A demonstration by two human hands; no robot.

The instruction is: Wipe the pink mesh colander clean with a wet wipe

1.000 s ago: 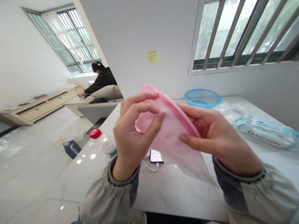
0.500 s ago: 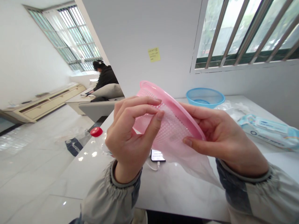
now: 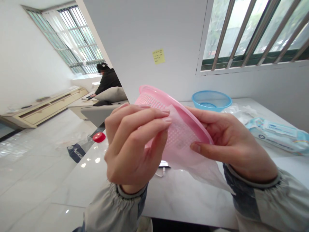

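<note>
A pink plastic mesh basket point(image 3: 154, 97) is held up tilted above the table, its rim slanting down to the right. A thin white wipe point(image 3: 183, 129) lies against the basket's mesh outside and hangs below it toward my right sleeve. My right hand point(image 3: 224, 138) grips the basket's rim, with the thumb in front pressing on the wipe and the fingers behind. At the wipe's upper edge, the fingertips of my left hand point(image 3: 137, 141) are pinched together on it. The left hand covers the basket's lower left part.
Behind the basket stands a blue basin point(image 3: 211, 100). A pack of wipes point(image 3: 277, 135) and crumpled clear plastic point(image 3: 243, 112) lie to the right. A phone point(image 3: 164, 164) with a cable is partly hidden below. A red cap point(image 3: 99, 137) shows at left. A person point(image 3: 108, 79) sits farther back.
My left hand has turned, its back now more toward me, and the wipe's upper edge has risen higher on the mesh. The basket has tipped slightly; my right hand keeps its grip.
</note>
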